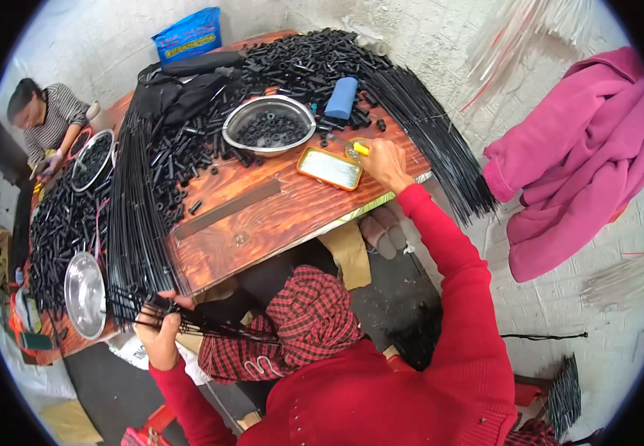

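My left hand point(160, 333), at the table's near left edge, is closed round a bunch of thin black rods point(210, 323) that lies across toward my lap. My right hand point(386, 163) grips a small tool with a yellow handle point(361, 149) over the right side of the table. The tool's working end is too small to make out. Beside that hand lies a shallow yellow-rimmed tin point(329, 169) with a whitish content. A steel bowl point(229, 137) of small black rings stands just beyond it, with a blue block point(341, 98) to its right.
Piles of short black tubes point(300, 56) cover the back of the wooden table point(240, 236). Long black rods point(138, 201) hang over its front edge, with more rods point(430, 126) at right. A clear bowl point(86, 295) stands at left. Another person point(58, 119) works at far left. A pink jacket point(574, 156) hangs at right.
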A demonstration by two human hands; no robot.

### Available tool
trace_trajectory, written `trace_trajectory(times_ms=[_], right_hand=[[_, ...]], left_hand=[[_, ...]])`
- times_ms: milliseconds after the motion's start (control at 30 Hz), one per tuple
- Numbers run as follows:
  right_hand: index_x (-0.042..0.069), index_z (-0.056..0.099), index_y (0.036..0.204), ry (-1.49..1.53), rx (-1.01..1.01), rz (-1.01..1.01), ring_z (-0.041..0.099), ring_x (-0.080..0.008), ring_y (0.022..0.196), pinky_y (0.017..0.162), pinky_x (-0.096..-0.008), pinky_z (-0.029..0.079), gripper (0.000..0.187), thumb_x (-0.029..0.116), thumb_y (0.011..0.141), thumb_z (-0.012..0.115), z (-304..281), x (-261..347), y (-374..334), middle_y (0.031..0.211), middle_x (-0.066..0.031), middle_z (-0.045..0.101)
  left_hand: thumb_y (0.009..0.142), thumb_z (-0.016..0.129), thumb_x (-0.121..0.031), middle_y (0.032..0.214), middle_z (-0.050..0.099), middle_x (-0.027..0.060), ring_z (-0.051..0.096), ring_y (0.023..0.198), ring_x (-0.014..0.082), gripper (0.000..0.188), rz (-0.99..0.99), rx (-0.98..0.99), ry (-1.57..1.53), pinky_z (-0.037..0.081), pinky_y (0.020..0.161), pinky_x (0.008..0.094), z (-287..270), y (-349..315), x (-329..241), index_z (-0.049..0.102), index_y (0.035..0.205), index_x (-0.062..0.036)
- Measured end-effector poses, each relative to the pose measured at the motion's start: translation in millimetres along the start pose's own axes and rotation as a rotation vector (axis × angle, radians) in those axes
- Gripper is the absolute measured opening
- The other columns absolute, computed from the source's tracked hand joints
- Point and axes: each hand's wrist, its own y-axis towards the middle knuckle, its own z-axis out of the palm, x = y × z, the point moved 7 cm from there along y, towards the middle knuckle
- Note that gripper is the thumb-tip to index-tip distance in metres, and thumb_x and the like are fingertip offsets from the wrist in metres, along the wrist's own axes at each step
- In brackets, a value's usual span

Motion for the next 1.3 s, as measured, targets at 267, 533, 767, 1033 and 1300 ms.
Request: trace_trajectory(times_ms=[267,533,767,1033,1300], right_hand=[[0.013,0.073,0.093,-0.033,0.097,0.072,0.066,-0.0342,0.072,0.064,-0.0461,0.052,0.025,0.032,0.078,0.069,34,-43,12,0.077,-0.0172,0.068],[0.008,0.072,0.09,-0.097,0.184,0.014,0.066,-0.0341,0.077,0.067,-0.0458,0.052,0.023,0.027,0.077,0.067,40,-49,21,0.081,-0.0177,0.068],[0.015,0.071,0.099,0.064,0.036,-0.107,0.066,-0.0312,0.085,0.07,-0.043,0.052,0.023,0.025,0.079,0.064,42,-15,26,0.093,-0.0127,0.069],[0.016,0.071,0.099,0.055,0.075,-0.111,0.064,-0.0315,0.092,0.078,-0.0429,0.05,0.026,0.017,0.075,0.062,46,-29,20,0.098,-0.0128,0.068],[0.014,0.073,0.093,0.018,0.136,-0.042,0.064,-0.0364,0.081,0.07,-0.0458,0.05,0.019,0.021,0.077,0.065,38,-6,26,0.088,-0.0167,0.068]], left_hand=[[0.081,0.07,-0.022,0.091,0.066,0.0162,0.064,0.081,0.0222,0.044,-0.02,0.001,0.001,0.052,0.077,0.0346,11,11,2,0.053,0.112,0.0058],[0.082,0.071,-0.025,0.09,0.066,0.0151,0.063,0.078,0.0203,0.046,-0.016,0.035,0.001,0.052,0.074,0.0325,24,19,3,0.053,0.113,0.0043],[0.08,0.065,-0.012,0.088,0.067,0.0162,0.065,0.08,0.0216,0.037,-0.054,-0.019,0.047,0.052,0.076,0.0335,3,11,1,0.053,0.11,0.0068],[0.07,0.068,0.004,0.078,0.065,0.0084,0.059,0.071,0.0143,0.025,-0.004,0.009,0.006,0.048,0.07,0.0279,19,18,-22,0.063,0.095,0.0073],[0.083,0.066,-0.002,0.097,0.068,0.0146,0.065,0.093,0.0214,0.026,-0.103,0.054,-0.182,0.05,0.085,0.0347,16,6,-20,0.06,0.106,0.005]])
